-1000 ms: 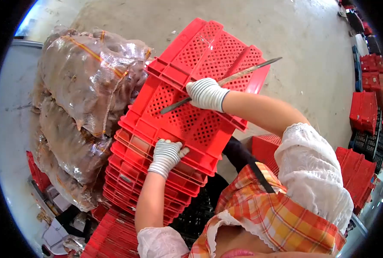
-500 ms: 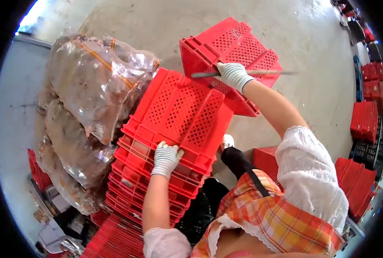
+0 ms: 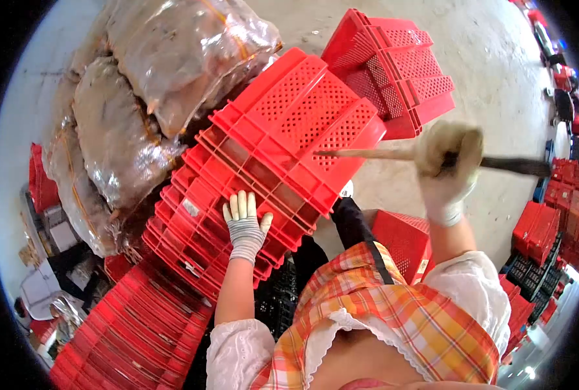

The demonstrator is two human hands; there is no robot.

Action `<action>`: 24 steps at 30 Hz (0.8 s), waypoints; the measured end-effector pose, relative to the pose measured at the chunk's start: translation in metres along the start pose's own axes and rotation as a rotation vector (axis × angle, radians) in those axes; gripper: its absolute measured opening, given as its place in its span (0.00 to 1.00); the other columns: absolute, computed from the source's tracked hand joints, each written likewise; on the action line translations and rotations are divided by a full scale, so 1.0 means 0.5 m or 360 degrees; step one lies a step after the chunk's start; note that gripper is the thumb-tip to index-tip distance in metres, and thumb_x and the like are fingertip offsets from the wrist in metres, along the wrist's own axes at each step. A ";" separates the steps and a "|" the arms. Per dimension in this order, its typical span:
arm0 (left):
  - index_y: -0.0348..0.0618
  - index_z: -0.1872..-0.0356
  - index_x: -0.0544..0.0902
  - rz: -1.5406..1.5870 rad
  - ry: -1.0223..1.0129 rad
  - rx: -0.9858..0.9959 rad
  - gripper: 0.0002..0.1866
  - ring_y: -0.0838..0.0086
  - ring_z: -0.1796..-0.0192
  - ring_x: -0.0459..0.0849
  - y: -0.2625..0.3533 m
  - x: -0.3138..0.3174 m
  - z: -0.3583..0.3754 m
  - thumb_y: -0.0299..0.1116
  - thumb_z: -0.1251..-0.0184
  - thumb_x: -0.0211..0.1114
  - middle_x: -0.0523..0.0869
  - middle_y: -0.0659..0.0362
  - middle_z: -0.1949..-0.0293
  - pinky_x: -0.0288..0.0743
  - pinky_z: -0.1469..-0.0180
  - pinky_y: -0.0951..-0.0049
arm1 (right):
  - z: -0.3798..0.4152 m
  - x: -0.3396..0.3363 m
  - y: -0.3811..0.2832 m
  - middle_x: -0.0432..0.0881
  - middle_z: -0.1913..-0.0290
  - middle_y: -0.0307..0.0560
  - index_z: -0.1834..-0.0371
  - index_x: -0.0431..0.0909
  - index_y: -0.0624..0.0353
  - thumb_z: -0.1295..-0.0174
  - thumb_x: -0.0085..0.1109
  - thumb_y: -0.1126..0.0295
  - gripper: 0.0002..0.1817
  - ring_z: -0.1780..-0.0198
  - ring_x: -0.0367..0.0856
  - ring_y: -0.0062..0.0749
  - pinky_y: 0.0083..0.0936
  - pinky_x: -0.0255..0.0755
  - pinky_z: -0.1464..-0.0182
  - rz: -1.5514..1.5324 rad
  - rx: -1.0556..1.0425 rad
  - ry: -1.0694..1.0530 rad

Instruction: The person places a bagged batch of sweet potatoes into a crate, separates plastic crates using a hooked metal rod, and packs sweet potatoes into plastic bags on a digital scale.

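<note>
My left hand (image 3: 245, 224), in a white knit glove, lies with fingers stretched against the ribbed rims of a stack of nested red plastic crates (image 3: 211, 188). The perforated end crate (image 3: 315, 104) juts out beyond that hand. My right hand (image 3: 450, 162), gloved and smeared by motion, is closed round a long thin rod (image 3: 374, 155). Its pale length points left and overlaps the end crate in this view, while a dark end sticks out to the right. Beyond the stack, a separate red crate (image 3: 400, 71) rests tilted on the floor.
Clear-wrapped bulky sacks (image 3: 185, 58) are piled to the left of the stack. More nested red crates (image 3: 133, 325) lie at the lower left. Another red crate (image 3: 403, 240) stands by my legs. Red and black crates (image 3: 536, 231) line the right side.
My right hand has left the separate crate and swung right and down with the rod. My left hand has shifted back along the stack, its fingers straightening. The view has shifted too.
</note>
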State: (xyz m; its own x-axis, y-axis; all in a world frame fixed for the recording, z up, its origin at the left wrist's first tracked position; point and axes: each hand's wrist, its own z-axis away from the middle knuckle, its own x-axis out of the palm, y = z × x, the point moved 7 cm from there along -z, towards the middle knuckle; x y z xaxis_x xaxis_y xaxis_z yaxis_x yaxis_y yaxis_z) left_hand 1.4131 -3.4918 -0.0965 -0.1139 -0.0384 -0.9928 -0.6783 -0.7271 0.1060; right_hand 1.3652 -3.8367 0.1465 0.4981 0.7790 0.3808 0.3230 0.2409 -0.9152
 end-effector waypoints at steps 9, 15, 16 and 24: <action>0.39 0.46 0.72 0.0414 0.0011 -0.0027 0.30 0.50 0.31 0.52 -0.024 -0.003 0.012 0.50 0.45 0.62 0.58 0.45 0.34 0.43 0.31 0.45 | 0.177 0.303 0.117 0.71 0.84 0.42 0.77 0.71 0.58 0.37 0.49 0.51 0.21 0.84 0.67 0.27 0.27 0.65 0.75 0.0341 -0.0256 -0.0421; 0.40 0.58 0.79 0.0375 0.0136 0.0030 0.27 0.53 0.30 0.53 -0.033 0.015 0.014 0.55 0.48 0.61 0.64 0.46 0.36 0.38 0.30 0.45 | 0.301 0.485 0.124 0.76 0.79 0.43 0.68 0.76 0.59 0.36 0.51 0.65 0.10 0.78 0.76 0.39 0.31 0.70 0.74 0.0895 -0.0747 -0.1452; 0.41 0.51 0.78 0.0330 -0.0164 0.0012 0.30 0.54 0.28 0.48 -0.036 0.028 0.005 0.58 0.43 0.55 0.61 0.48 0.33 0.32 0.29 0.46 | 0.315 0.498 0.145 0.77 0.77 0.44 0.66 0.76 0.58 0.39 0.54 0.69 0.05 0.78 0.76 0.37 0.31 0.70 0.73 0.1030 -0.0741 -0.1584; 0.46 0.49 0.79 -0.0185 -0.0776 0.0281 0.29 0.64 0.36 0.67 -0.028 -0.031 -0.042 0.58 0.34 0.42 0.79 0.55 0.47 0.37 0.29 0.55 | 0.229 0.429 0.260 0.79 0.74 0.44 0.71 0.78 0.57 0.45 0.52 0.74 0.04 0.77 0.77 0.28 0.28 0.77 0.65 0.1292 -0.0323 -0.1131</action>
State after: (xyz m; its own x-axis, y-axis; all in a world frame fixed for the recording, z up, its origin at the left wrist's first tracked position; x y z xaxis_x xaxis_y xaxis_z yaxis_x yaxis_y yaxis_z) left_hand 1.4394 -3.4954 -0.0835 -0.3265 0.3892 -0.8614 -0.8136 -0.5796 0.0466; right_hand 1.4217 -3.5720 0.0939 0.0659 0.8341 -0.5477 0.2675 -0.5436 -0.7956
